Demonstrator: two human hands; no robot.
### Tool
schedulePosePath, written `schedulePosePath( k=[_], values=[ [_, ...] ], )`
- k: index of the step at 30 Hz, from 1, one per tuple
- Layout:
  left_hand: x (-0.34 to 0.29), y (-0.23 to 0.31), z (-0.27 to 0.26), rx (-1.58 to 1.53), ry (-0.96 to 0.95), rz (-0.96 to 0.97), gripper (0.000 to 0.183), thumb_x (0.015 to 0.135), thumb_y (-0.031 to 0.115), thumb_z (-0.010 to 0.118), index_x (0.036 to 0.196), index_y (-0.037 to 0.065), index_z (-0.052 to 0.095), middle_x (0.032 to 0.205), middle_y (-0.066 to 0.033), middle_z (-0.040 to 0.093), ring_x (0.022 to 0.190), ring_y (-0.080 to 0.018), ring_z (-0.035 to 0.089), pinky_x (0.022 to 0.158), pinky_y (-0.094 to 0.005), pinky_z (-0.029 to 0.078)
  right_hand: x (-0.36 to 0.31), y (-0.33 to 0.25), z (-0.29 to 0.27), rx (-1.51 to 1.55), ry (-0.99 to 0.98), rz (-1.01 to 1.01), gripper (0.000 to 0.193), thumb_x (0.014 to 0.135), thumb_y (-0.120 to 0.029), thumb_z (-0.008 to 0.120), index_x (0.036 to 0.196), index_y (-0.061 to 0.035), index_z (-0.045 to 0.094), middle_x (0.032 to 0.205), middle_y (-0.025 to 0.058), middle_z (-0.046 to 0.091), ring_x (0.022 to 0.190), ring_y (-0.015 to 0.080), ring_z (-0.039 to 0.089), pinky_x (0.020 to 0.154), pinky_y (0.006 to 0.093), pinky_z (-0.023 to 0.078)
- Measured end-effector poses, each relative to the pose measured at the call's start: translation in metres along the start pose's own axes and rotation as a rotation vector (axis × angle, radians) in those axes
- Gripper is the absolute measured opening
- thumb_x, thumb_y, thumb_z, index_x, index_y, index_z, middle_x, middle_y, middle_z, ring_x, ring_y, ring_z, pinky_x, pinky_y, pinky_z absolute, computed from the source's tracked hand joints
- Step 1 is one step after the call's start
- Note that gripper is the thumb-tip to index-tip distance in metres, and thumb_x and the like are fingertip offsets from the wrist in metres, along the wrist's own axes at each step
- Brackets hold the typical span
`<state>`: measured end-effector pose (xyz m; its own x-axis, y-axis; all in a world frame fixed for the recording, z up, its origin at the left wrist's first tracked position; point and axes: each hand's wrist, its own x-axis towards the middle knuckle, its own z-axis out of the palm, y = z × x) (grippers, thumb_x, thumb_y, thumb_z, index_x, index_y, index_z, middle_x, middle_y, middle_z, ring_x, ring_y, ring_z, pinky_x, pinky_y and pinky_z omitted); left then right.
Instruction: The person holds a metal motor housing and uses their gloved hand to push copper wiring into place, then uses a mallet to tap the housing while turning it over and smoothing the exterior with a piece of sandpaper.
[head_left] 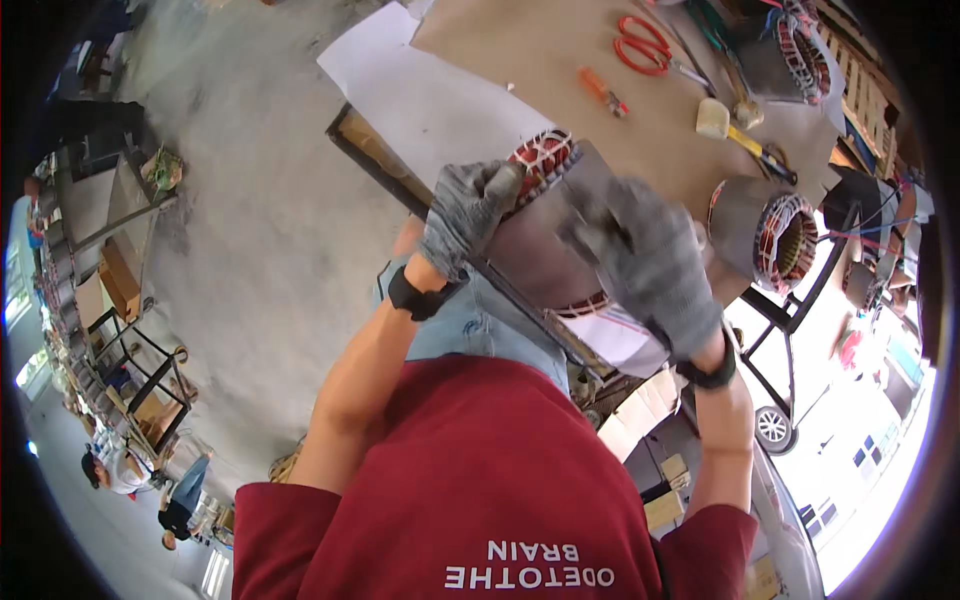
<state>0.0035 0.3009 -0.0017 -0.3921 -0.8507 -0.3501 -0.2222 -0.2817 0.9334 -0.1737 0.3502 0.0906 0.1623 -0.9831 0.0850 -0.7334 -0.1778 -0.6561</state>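
A grey cylindrical motor stator point(537, 245) lies on its side near the table's edge, right in front of me. White cord laces the red windings point(543, 152) at its far end, and more laced windings show at the near end. My left hand point(467, 212), in a grey knit glove, is closed at the far windings' left side; whatever its fingers pinch there is too small to make out. Over the stator's right side is my gloved right hand point(650, 265), smeared by motion, so its fingers cannot be read.
On the brown-covered table lie red-handled scissors point(645, 48), an orange-handled tool point(603, 92) and a mallet point(740, 133). Another stator point(765, 232) stands to the right, a third at the far right. White paper point(400, 85) covers the left edge. People are in the left background.
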Motion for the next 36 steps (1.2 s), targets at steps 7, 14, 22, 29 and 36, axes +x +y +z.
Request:
schedulePosePath(
  k=[7,14,22,29,36],
  values=[
    [-0.002,0.003,-0.002,0.07,0.031,0.011,0.035,0.085,0.027,0.043,0.073,-0.004,0.056,0.055,0.0006,0.045,0.054,-0.007,0.038,0.048,-0.0238,0.036,-0.01,-0.003,-0.001,0.178,-0.12,0.113,0.018,0.068,-0.011,0.064,0.072,-0.001,0.05,0.061,0.0138,0.046,0.053,0.0268,0.045,0.05,0.0328,0.038],
    [-0.002,0.002,-0.002,-0.011,0.028,-0.01,0.035,0.085,0.027,0.045,0.071,-0.004,0.055,0.056,0.0012,0.046,0.055,-0.0058,0.038,0.048,-0.0229,0.034,0.004,-0.01,0.004,0.071,-0.081,0.005,0.019,0.067,-0.009,0.065,0.07,0.0006,0.049,0.062,0.0135,0.05,0.052,0.025,0.045,0.049,0.0308,0.04],
    [-0.002,0.004,-0.001,-0.023,0.036,0.017,0.037,0.085,0.03,0.045,0.069,-0.002,0.055,0.057,0.0048,0.041,0.055,-0.0052,0.036,0.047,-0.0218,0.032,0.019,-0.009,0.013,0.133,-0.049,-0.007,0.017,0.071,-0.013,0.065,0.073,-0.0013,0.052,0.061,0.0102,0.049,0.053,0.0167,0.049,0.048,0.0268,0.04],
    [-0.004,0.005,0.001,-0.02,0.033,0.051,0.037,0.085,0.031,0.045,0.069,-0.001,0.054,0.056,0.0024,0.044,0.054,-0.0063,0.037,0.049,-0.023,0.034,0.022,-0.008,0.02,-0.032,0.035,-0.041,0.011,0.074,-0.014,0.059,0.077,-0.0035,0.056,0.069,0.0109,0.053,0.064,0.0297,0.053,0.057,0.0345,0.043],
    [0.002,-0.005,0.0,0.016,0.052,0.022,0.034,0.086,0.027,0.044,0.079,-0.003,0.058,0.06,0.0003,0.051,0.056,-0.0067,0.043,0.052,-0.0232,0.039,-0.005,-0.012,0.008,0.037,-0.05,0.23,0.018,0.07,-0.016,0.064,0.079,-0.0027,0.057,0.067,0.0139,0.055,0.062,0.0304,0.054,0.057,0.0348,0.044]
  ],
)
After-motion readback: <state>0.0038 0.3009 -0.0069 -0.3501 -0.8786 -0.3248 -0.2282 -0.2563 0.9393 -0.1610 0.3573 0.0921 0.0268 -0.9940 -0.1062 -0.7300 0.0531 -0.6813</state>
